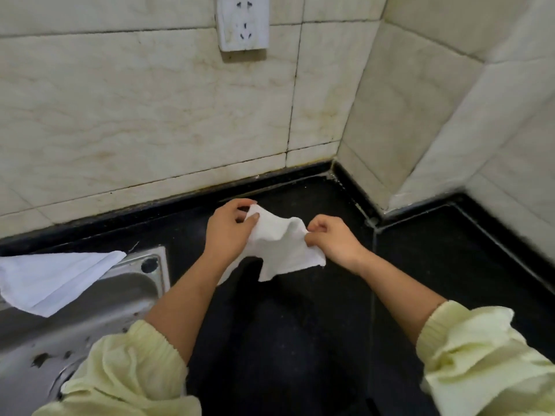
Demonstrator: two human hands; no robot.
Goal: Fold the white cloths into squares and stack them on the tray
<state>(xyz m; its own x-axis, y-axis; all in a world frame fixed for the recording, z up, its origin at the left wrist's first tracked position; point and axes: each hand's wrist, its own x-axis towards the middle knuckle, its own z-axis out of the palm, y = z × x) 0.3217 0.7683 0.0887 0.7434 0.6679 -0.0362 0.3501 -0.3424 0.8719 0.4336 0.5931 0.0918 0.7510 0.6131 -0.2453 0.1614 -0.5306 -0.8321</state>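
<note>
Held cloth: we see a small, crumpled white cloth (279,244) stretched between both hands over the black stone desk (300,340), near its far corner. The lower flap hangs toward six o'clock, and we cannot tell whether it touches the desk.
Left hand: our left hand (228,229) pinches the cloth's corner at ten o'clock between thumb and curled fingers. Some fingertips are hidden behind the fabric.
Right hand: our right hand (333,238) grips the cloth's edge at three o'clock with tightly curled fingers. The pinch itself is hard for us to make out.
Second cloth: a flat, folded-over white cloth (51,280) lies at nine o'clock of the held one, draped over the rim of the stainless steel sink (99,310). Its left side is cut off.
Sink: the left arm and sleeve partly cover it, and the frame cuts it off. We cannot identify the dark specks on it.
Sleeves: the pale yellow gathered sleeves (129,370) are cut off at the bottom.
Wall: a white wall socket (243,22) sits at twelve o'clock on the cream tiles (120,100), its top cut off.
</note>
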